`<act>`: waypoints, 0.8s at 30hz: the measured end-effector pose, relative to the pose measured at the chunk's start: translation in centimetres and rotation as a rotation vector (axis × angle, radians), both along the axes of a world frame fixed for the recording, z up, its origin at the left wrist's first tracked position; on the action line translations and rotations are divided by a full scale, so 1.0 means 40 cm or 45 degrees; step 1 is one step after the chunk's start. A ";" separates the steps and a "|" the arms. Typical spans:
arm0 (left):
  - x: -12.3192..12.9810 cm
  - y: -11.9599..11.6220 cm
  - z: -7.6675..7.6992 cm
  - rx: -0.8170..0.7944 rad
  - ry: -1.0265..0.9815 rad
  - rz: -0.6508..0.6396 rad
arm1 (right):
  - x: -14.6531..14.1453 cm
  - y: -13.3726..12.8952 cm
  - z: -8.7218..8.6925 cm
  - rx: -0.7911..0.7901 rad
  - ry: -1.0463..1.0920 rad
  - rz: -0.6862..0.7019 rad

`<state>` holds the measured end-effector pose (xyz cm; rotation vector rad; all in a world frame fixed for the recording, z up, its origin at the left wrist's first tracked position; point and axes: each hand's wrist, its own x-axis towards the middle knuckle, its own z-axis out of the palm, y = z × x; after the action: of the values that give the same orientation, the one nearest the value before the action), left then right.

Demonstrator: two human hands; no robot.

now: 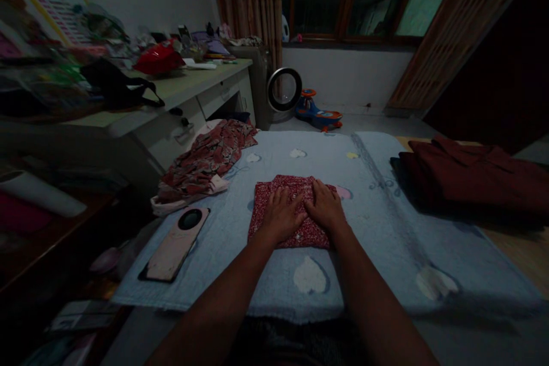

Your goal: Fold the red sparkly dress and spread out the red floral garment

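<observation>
A red speckled garment (309, 235), folded into a compact rectangle, lies in front of me on a light blue cloth with heart patterns (274, 286). Small light buttons show on its upper face. My left hand (281, 214) rests flat on its left half, fingers stretched out. On the right half lies my right hand (326, 206), its fingers also extended and pressing on the fabric. The fingertips of the two hands come close together near the middle. Neither hand grips anything.
To the left lie a phone (175, 246) and a crumpled red patterned garment (210, 154). A stack of folded dark red clothes (480, 177) sits at the right. Beyond are a cluttered desk (227, 71), a round open appliance door (285, 90) and a blue ride-on toy (317, 114).
</observation>
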<state>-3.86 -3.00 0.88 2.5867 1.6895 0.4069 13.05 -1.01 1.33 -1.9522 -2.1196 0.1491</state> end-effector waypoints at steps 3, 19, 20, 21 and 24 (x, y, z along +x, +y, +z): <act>0.001 -0.003 0.003 0.009 -0.013 0.005 | 0.007 0.004 -0.008 0.069 0.045 -0.045; -0.003 0.003 -0.003 -0.040 -0.064 -0.026 | 0.014 0.005 -0.012 -0.008 -0.049 -0.140; -0.003 0.003 -0.003 -0.050 -0.062 -0.028 | 0.015 0.007 -0.015 -0.035 -0.051 -0.149; -0.004 0.004 -0.005 -0.058 -0.061 -0.029 | 0.017 0.010 -0.015 -0.053 -0.048 -0.158; -0.004 0.006 -0.010 -0.069 -0.055 -0.018 | 0.021 0.011 -0.002 -0.016 -0.025 -0.183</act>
<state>-4.03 -2.75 0.46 2.5318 1.6437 0.4080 13.89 -0.55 1.23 -2.1127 -1.9850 0.1168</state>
